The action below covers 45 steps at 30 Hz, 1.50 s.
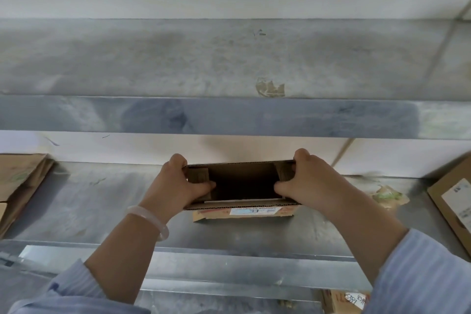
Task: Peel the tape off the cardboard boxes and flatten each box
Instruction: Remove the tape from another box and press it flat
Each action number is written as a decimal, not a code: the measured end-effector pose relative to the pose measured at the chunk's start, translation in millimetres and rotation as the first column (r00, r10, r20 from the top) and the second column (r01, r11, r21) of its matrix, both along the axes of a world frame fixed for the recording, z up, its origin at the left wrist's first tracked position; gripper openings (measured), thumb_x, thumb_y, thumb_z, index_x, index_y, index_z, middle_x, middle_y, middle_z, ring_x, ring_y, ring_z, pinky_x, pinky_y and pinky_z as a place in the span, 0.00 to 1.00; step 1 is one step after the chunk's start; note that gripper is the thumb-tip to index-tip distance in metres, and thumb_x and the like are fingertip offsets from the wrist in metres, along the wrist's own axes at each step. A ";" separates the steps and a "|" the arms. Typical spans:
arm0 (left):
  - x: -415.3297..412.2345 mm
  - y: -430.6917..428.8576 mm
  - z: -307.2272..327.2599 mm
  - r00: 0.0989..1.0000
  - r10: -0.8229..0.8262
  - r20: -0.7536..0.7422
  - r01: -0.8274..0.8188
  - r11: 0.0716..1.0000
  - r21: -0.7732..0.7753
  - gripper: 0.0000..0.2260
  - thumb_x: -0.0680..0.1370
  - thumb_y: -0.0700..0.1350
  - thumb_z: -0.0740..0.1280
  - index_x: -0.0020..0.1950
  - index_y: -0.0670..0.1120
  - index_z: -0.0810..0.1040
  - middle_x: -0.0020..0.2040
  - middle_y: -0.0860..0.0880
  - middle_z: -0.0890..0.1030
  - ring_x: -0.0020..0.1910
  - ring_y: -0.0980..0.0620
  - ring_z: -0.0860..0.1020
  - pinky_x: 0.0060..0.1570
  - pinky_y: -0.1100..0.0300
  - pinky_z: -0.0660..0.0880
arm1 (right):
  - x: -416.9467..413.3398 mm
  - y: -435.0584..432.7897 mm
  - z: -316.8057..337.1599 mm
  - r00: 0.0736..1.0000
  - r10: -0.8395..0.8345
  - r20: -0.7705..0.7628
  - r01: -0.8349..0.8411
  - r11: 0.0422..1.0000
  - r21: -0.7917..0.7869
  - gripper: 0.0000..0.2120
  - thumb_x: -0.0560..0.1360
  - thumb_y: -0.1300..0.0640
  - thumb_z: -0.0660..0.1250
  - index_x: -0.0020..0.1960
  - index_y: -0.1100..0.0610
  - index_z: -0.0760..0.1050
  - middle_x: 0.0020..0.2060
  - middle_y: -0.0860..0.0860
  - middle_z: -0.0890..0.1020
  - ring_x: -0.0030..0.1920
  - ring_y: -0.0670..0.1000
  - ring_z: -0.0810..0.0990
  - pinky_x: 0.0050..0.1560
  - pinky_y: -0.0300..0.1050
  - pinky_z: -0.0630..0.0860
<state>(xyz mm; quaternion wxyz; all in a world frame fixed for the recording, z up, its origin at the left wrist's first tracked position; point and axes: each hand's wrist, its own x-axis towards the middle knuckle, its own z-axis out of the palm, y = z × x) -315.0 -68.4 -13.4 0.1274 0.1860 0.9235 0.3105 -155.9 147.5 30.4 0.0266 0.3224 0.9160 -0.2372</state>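
At centre frame, on or just above the steel bench point(102, 199): small brown cardboard box point(242, 203), top open, dark inside, end flaps folded inward, white printed label point(254, 211) on the near wall. Clamped at one end by the left grip point(175, 183) and at the other by the right grip point(305, 181), thumbs inside, fingers curled over the far rim. Flattened cardboard point(20, 181) at left edge, labelled box point(453, 201) at right edge, crumpled tape point(387, 196) beside it. Steel shelf point(229, 115) overhead, white wall behind.
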 end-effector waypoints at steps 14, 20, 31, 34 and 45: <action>3.7 0.0 -0.5 0.987 -0.010 0.162 0.015 1.000 -0.028 0.31 0.65 0.59 0.76 0.57 0.54 0.61 0.49 0.51 0.75 0.45 0.51 0.78 0.37 0.60 0.75 | 23.5 15.7 -7.8 0.958 -0.059 -0.279 -0.053 0.925 -0.377 0.10 0.74 0.59 0.62 0.48 0.44 0.69 0.43 0.48 0.79 0.38 0.47 0.80 0.24 0.29 0.70; 5.1 -11.3 11.3 0.870 -0.094 0.485 -0.074 0.946 0.315 0.11 0.82 0.44 0.58 0.62 0.53 0.72 0.56 0.46 0.79 0.53 0.44 0.79 0.38 0.52 0.82 | 30.2 18.7 -10.0 0.939 -0.165 -0.303 -0.016 0.856 -0.516 0.07 0.78 0.56 0.61 0.55 0.47 0.72 0.49 0.47 0.80 0.46 0.50 0.83 0.39 0.44 0.83; 1.2 -29.1 4.9 0.863 -0.084 0.498 -0.222 0.822 0.525 0.28 0.68 0.75 0.59 0.56 0.59 0.80 0.55 0.50 0.82 0.55 0.48 0.80 0.51 0.49 0.79 | 30.8 13.0 -55.7 0.850 -0.218 -0.479 -0.047 0.875 -0.482 0.15 0.70 0.53 0.77 0.49 0.36 0.76 0.45 0.38 0.85 0.49 0.41 0.83 0.51 0.43 0.79; 3.6 -31.7 -3.1 0.935 -0.128 0.332 -0.079 0.835 0.545 0.24 0.64 0.78 0.62 0.58 0.73 0.72 0.63 0.60 0.75 0.63 0.58 0.73 0.58 0.57 0.71 | 31.1 19.8 -57.5 0.784 -0.302 -0.542 -0.051 0.839 -0.542 0.04 0.75 0.54 0.71 0.48 0.46 0.79 0.40 0.39 0.86 0.40 0.40 0.84 0.36 0.30 0.77; 21.8 1.7 -79.1 0.985 -0.004 0.174 -0.064 0.923 0.379 0.34 0.77 0.43 0.69 0.74 0.64 0.54 0.61 0.59 0.77 0.59 0.56 0.76 0.54 0.54 0.76 | 10.8 8.5 -107.1 0.827 -0.486 -0.283 0.303 0.809 -0.504 0.16 0.77 0.50 0.68 0.62 0.51 0.70 0.52 0.47 0.82 0.43 0.42 0.79 0.36 0.39 0.74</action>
